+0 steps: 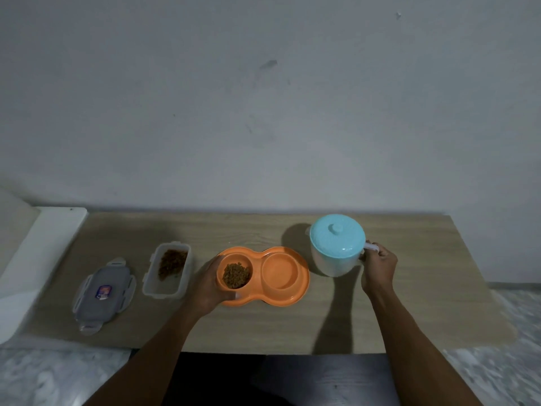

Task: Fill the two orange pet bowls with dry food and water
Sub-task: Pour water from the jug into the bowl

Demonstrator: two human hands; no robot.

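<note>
An orange double pet bowl point(292, 298) lies in the middle of the wooden table point(263, 329). Its left cup holds brown dry food point(236, 275); its right cup point(280, 271) looks dry and bare. My left hand point(208, 284) grips the bowl's left end, thumb on the front rim. To the right stands a white jug with a light blue lid point(336, 243). My right hand point(378, 269) is closed around the jug's handle point(371, 247). The jug rests upright on the table.
A clear plastic food container point(164, 285) with some dry food stands left of the bowl. Its grey clip lid point(102, 297) lies further left. A white ledge point(38, 259) borders the table's left side. The wall runs right behind the table.
</note>
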